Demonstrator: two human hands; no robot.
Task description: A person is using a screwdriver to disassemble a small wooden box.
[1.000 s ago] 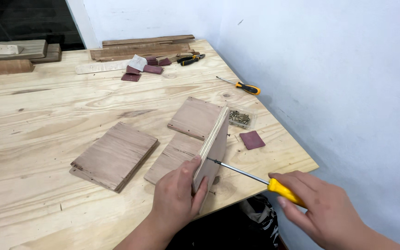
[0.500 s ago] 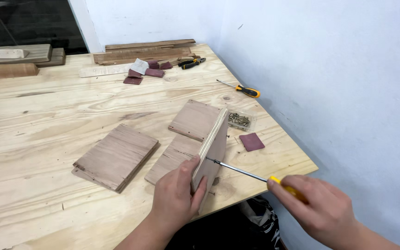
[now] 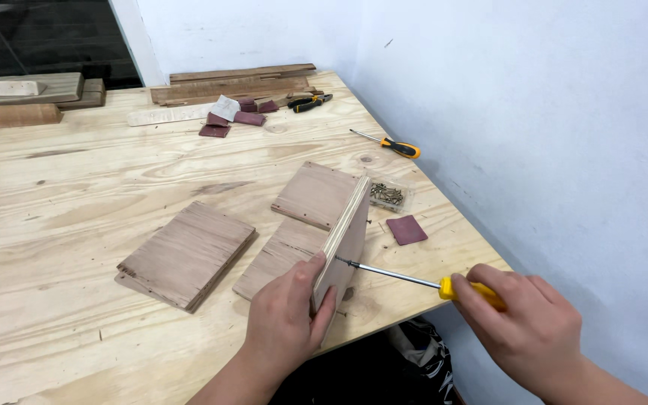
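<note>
Two hands work at the near edge of a pale plywood counter [image 3: 76, 195]. Beyond the left hand lie three flat boards: a thick stack of brown boards [image 3: 187, 253] to its far left, one flat panel [image 3: 283, 253] just ahead of its fingers, and another panel [image 3: 316, 193] further off. The left hand [image 3: 286, 322] is clamped on the near end of an upright plywood panel [image 3: 345, 240], which stands on edge, thumb on its right face. The right hand [image 3: 526, 330] is closed round the yellow handle of a screwdriver [image 3: 414, 279], whose tip touches the upright panel's right face. Beyond the shaft, between the hands, lies a dark red sandpaper square [image 3: 406, 229]; just past that sits a small clear box of screws [image 3: 389, 196]. Well ahead of the right hand lies a second screwdriver [image 3: 391, 144].
</note>
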